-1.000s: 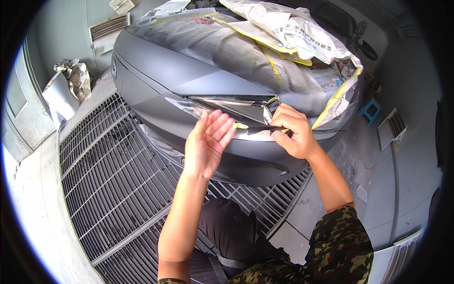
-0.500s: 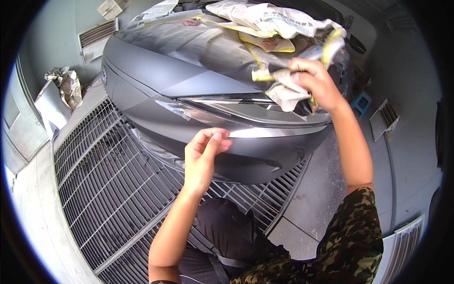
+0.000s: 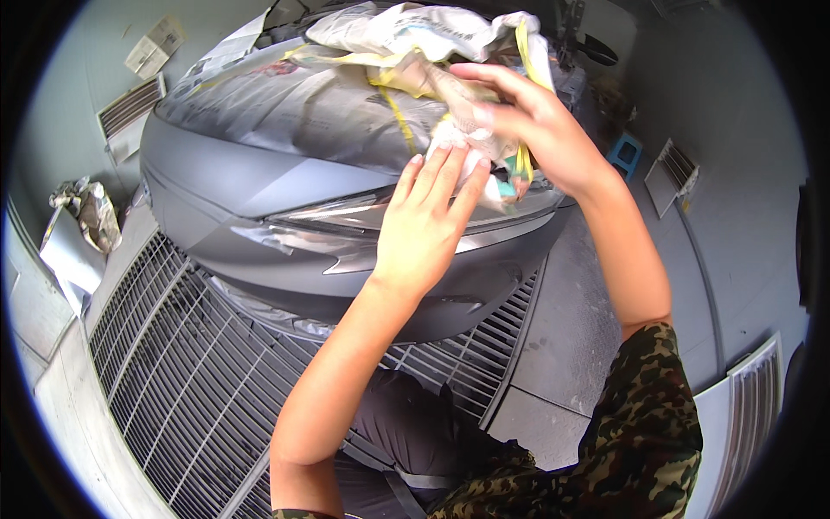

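Observation:
A grey bumper (image 3: 346,259) and headlight (image 3: 333,212) are in front of me. Newspaper masking sheets (image 3: 320,112) with yellow tape strips (image 3: 396,112) cover the part above. My left hand (image 3: 419,221) lies with fingers stretched out, its tips on a crumpled wad of newspaper (image 3: 462,138) above the headlight. On the right side of that wad, my right hand (image 3: 549,130) has its fingers apart and stretched over the paper. Its fingertips are slightly blurred. Part of the headlight is hidden behind my left hand and the paper.
Floor grating (image 3: 199,346) runs beneath the car. Crumpled paper (image 3: 91,212) and a silvery sheet (image 3: 73,259) lie at the left wall. A blue stool (image 3: 624,156) stands at the right, near a wall vent (image 3: 670,177). A side mirror (image 3: 596,49) juts out at the back.
My right hand has brought the crumpled newspaper down onto the masked area and its fingers have spread. My left hand has risen from before the bumper onto the paper. The view has shifted right.

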Action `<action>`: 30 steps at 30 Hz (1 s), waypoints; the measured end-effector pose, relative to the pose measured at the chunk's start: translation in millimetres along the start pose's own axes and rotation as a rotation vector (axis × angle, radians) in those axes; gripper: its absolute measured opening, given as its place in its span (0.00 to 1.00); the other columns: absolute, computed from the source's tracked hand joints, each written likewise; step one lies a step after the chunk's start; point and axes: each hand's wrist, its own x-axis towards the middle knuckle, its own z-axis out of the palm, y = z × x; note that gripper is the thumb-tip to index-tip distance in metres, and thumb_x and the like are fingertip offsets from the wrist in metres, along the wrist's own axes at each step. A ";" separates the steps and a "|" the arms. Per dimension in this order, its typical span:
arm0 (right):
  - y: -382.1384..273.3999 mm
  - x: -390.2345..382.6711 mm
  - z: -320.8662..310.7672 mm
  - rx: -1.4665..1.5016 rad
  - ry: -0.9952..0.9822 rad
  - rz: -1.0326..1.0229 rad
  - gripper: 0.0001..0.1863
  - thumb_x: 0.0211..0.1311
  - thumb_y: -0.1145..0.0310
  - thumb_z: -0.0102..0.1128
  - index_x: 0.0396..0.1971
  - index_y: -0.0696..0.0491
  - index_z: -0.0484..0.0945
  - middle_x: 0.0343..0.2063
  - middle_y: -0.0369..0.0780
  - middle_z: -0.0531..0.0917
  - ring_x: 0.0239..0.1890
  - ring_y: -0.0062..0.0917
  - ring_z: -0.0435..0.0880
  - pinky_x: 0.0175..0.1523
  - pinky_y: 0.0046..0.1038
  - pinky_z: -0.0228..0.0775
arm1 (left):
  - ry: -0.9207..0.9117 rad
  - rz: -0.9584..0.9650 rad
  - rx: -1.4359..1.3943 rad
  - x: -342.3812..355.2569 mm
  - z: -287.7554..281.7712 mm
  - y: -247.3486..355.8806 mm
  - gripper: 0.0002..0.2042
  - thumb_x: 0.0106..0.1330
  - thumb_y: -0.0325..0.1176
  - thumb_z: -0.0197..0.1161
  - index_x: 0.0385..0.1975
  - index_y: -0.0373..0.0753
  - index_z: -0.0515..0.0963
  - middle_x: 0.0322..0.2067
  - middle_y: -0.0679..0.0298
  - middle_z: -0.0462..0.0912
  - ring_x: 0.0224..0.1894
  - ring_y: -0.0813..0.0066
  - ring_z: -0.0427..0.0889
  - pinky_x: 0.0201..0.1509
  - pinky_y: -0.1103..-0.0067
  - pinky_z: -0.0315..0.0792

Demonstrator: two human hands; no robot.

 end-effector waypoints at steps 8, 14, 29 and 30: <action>42.8 -131.9 -1.5 -0.294 0.508 -0.205 0.13 0.58 0.83 0.75 0.43 0.62 0.84 0.42 0.42 0.84 0.43 0.24 0.85 0.52 0.25 0.78 | 0.006 0.037 0.035 18.5 18.1 -12.1 0.16 0.62 0.29 0.69 0.50 0.39 0.85 0.50 0.56 0.89 0.55 0.59 0.89 0.64 0.63 0.80; 132.7 -142.1 23.7 -0.112 0.614 0.151 0.16 0.58 0.78 0.78 0.46 0.61 0.84 0.41 0.38 0.84 0.40 0.19 0.84 0.47 0.24 0.80 | -0.019 0.153 0.062 19.4 17.5 -20.8 0.15 0.62 0.28 0.65 0.49 0.36 0.84 0.48 0.55 0.89 0.52 0.57 0.90 0.59 0.66 0.83; 124.6 -120.9 40.8 -0.552 0.686 -0.024 0.19 0.50 0.72 0.84 0.41 0.55 0.84 0.38 0.38 0.84 0.35 0.26 0.83 0.41 0.28 0.78 | 0.040 0.344 0.173 23.3 25.5 -34.8 0.13 0.58 0.29 0.67 0.44 0.37 0.83 0.45 0.63 0.90 0.44 0.69 0.90 0.47 0.74 0.84; 123.6 -118.3 42.2 -0.568 0.691 -0.067 0.19 0.49 0.71 0.84 0.40 0.55 0.83 0.38 0.38 0.84 0.35 0.28 0.83 0.41 0.29 0.78 | 0.042 0.341 0.170 23.2 25.6 -35.0 0.13 0.58 0.29 0.67 0.44 0.37 0.83 0.45 0.63 0.90 0.44 0.69 0.89 0.46 0.74 0.84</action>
